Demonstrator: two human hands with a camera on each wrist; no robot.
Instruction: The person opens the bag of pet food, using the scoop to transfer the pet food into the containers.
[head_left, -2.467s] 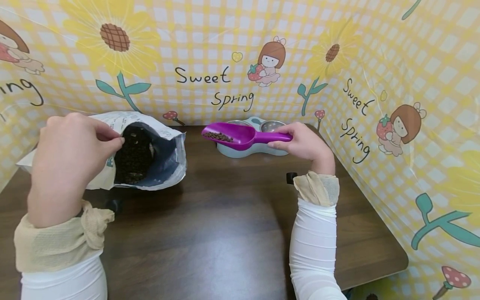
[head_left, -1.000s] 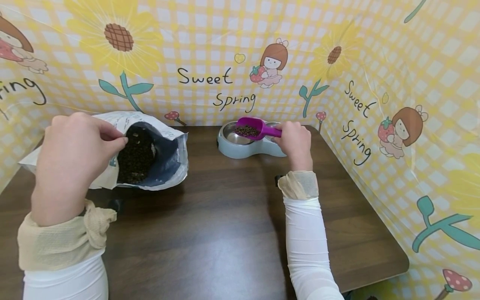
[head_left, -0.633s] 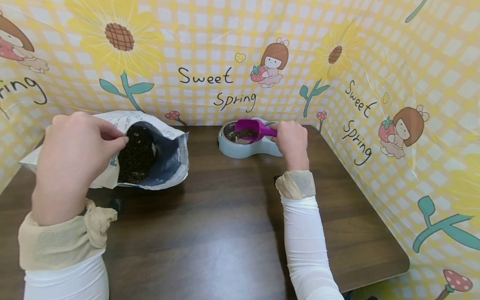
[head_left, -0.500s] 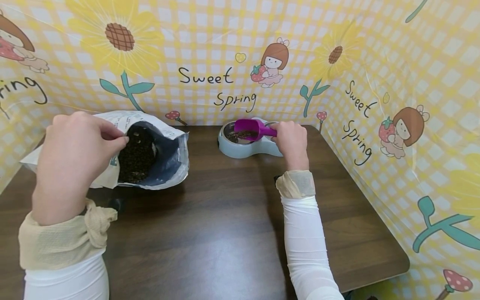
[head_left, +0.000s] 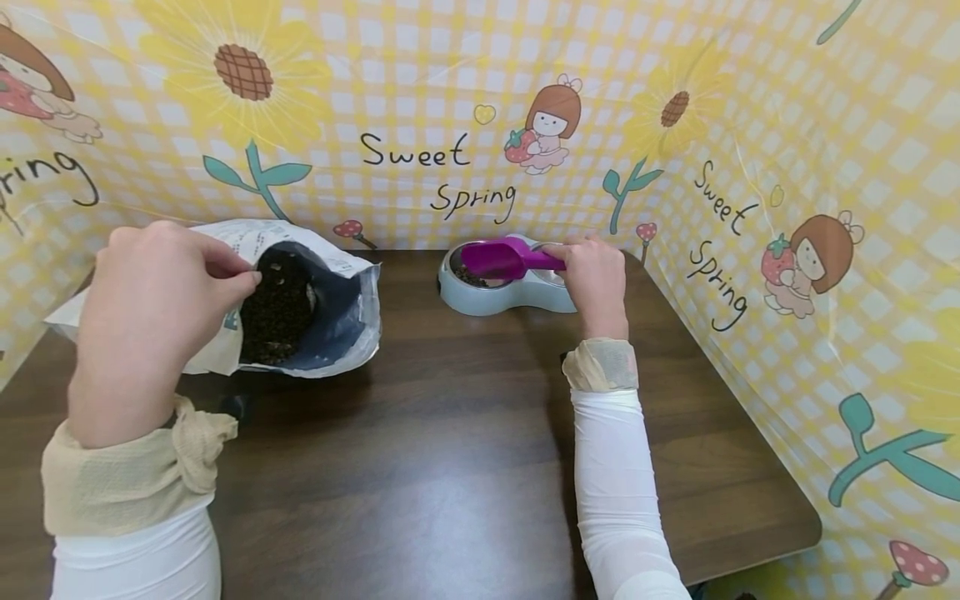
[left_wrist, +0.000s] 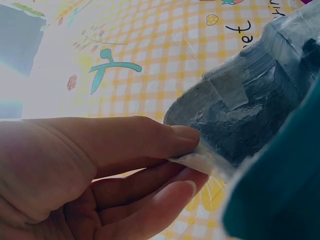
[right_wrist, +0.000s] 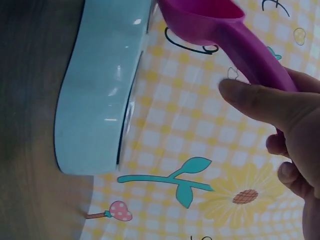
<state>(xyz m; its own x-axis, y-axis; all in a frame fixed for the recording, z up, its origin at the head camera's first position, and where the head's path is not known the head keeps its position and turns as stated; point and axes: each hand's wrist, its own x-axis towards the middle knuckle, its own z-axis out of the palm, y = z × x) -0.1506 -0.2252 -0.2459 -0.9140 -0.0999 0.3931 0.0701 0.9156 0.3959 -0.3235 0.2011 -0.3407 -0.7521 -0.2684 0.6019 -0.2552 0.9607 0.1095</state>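
All kibble (head_left: 471,277) left the purple scoop (head_left: 497,257) — now in the bowl (head_left: 487,296).

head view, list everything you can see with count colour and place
bag: 1, white outside, dark inside, open, lying at the table's left rear
kibble: many dark pieces in the bag's mouth, some in the left bowl
scoop: 1, purple, tipped over the left bowl
feeder: 1, pale blue, two metal bowls, at the table's rear centre
table: 1, dark brown wood
backdrop: 1, yellow check with sunflowers and "Sweet Spring", behind and to the right
left hand: 1, pinches the bag's edge, white sleeve
right hand: 1, grips the scoop's handle, white sleeve
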